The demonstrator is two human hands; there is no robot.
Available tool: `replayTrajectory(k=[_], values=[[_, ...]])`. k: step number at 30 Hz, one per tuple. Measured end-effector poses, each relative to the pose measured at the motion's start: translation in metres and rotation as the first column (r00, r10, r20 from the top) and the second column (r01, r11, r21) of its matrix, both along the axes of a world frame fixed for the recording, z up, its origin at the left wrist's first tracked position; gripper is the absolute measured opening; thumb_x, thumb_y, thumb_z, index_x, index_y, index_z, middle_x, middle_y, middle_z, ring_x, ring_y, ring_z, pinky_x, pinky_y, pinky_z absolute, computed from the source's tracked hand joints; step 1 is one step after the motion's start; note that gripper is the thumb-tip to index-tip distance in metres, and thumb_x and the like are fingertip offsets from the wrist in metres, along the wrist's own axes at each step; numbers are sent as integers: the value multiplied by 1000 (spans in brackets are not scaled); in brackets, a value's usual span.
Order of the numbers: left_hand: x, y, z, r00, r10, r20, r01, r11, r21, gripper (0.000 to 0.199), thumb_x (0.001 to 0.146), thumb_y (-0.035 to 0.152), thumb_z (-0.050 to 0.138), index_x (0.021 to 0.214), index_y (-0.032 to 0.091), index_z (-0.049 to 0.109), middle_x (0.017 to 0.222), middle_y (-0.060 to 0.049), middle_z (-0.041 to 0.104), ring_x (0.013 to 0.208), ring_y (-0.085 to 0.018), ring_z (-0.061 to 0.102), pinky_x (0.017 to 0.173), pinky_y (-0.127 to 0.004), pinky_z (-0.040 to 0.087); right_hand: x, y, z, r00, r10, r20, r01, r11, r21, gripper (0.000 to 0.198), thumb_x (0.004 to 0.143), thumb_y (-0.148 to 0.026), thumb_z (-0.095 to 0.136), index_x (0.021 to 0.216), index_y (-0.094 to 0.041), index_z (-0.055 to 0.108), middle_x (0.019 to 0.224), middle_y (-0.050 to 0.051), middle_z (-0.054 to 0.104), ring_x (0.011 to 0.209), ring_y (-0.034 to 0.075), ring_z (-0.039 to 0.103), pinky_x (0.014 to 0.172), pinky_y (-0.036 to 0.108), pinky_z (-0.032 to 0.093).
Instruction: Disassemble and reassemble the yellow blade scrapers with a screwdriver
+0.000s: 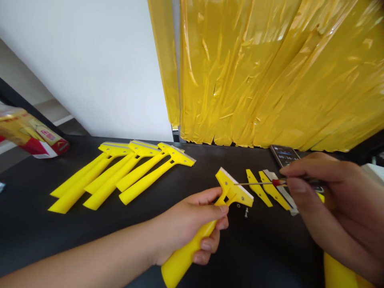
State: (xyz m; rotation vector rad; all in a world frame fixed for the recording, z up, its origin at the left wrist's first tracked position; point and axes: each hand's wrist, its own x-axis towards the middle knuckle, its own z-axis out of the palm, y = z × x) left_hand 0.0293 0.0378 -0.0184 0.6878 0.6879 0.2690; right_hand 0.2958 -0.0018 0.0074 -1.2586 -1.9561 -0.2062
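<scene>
Head view: bare left hand (pixel 193 222) wrapped round handle of yellow plastic scraper (pixel 207 230), above black tabletop (pixel 264 252). Bare right hand (pixel 333 208) pinching slim metal red-banded screwdriver (pixel 279 182), tip at scraper's head; contact unclear. Flat yellow strips (pixel 260 191), small silver screw (pixel 246 213) near scraper. Row of yellow scrapers (pixel 111 183) further left.

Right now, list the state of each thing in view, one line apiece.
Left hand: closed around the yellow scraper
Yellow scraper: held, head up and tilted
Right hand: pinching the screwdriver
Screwdriver: pointed at the scraper's head, contact unclear
Other scrapers: lying down, grouped
Yellow plates: lying loose
Small screw: loose
Phone: screen lit, partly hidden
</scene>
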Motion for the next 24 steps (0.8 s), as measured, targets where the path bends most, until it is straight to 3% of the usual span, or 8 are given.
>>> replayTrajectory(k=[5, 12, 20, 24], values=[[0, 1, 1, 996, -78, 41, 76, 996, 50, 10, 105, 30, 63, 112, 27, 56, 87, 5, 50, 48, -2, 42, 39, -12, 36, -7, 2, 3, 993, 78, 83, -81, 996, 26, 10, 105, -22, 56, 110, -25, 64, 84, 0, 63, 68, 15, 60, 57, 33, 43], [-1, 1, 0, 997, -71, 41, 69, 997, 38, 9, 106, 31, 63, 112, 28, 58, 88, 5, 50, 48, -2, 42, 39, -12, 36, -9, 2, 2, 980, 112, 167, -122, 991, 51, 13, 107, -20, 54, 116, -26, 61, 91, 0, 66, 76, 16, 65, 67, 33, 47], [0, 1, -1, 997, -68, 35, 66, 997, 39, 12, 105, 32, 63, 115, 29, 57, 88, 5, 51, 48, -2, 42, 39, -12, 36, -9, 1, 2, 974, 59, 217, -77, 994, 73, 10, 107, -26, 53, 115, -27, 60, 92, 2, 71, 74, 20, 70, 69, 36, 55], [1, -1, -1, 995, -96, -1, 96, 991, 88, 16, 102, 30, 66, 117, 28, 59, 89, 4, 51, 48, -3, 43, 39, -13, 37, -7, -5, 5, 985, 48, 166, -41, 998, -44, 14, 105, -33, 56, 118, -33, 63, 88, -1, 73, 66, 20, 70, 58, 34, 56]])
